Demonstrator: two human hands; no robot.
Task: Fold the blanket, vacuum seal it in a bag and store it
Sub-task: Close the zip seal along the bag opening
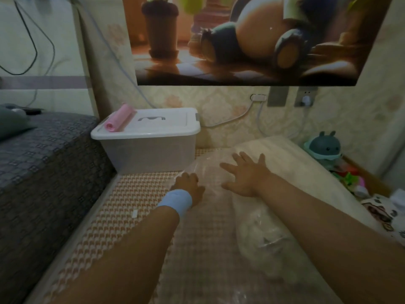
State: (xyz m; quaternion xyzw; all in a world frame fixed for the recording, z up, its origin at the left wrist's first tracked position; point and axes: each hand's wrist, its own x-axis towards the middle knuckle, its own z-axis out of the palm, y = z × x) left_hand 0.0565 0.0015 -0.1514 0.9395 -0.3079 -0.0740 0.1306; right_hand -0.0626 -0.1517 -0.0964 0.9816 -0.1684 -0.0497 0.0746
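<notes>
A clear plastic vacuum bag [210, 227] lies flat on the houndstooth mat [122, 200], reaching from near me to the far end. A cream folded blanket [291, 163] lies along the right side, its near part under the crinkled plastic. My right hand [245, 174] is spread flat, fingers straight, pressing on the bag's far part beside the blanket. My left hand [189, 185], with a light blue wristband, has its fingers curled on the bag's left far edge. Whether it pinches the plastic is not plain.
A white lidded storage box [149, 141] stands at the mat's far left, with a pink roll [119, 117] on its lid. A grey patterned bed [39, 163] rises on the left. A teal plush toy [324, 148] and small items sit at the right. Cables hang on the wall.
</notes>
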